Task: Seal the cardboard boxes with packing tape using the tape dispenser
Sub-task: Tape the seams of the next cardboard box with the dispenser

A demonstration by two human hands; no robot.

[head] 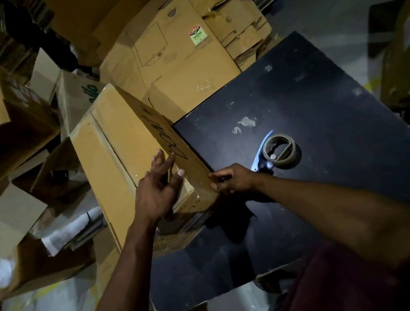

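Head view: 2 hands (pixel 156 188) on 1 box (pixel 129 144); 1 tape dispenser (pixel 275 151).

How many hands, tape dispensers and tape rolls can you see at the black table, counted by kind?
Hands: 2, the left hand and the right hand, both on the cardboard box
Tape dispensers: 1, the blue tape dispenser on the black table
Tape rolls: 1, the brown tape roll in it
Total: 4

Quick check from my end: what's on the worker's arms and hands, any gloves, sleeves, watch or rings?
Both forearms are bare, with no long sleeves showing. The left hand and right hand wear no gloves; I see no watch, wristband or rings. A dark maroon garment covers the torso at bottom right.
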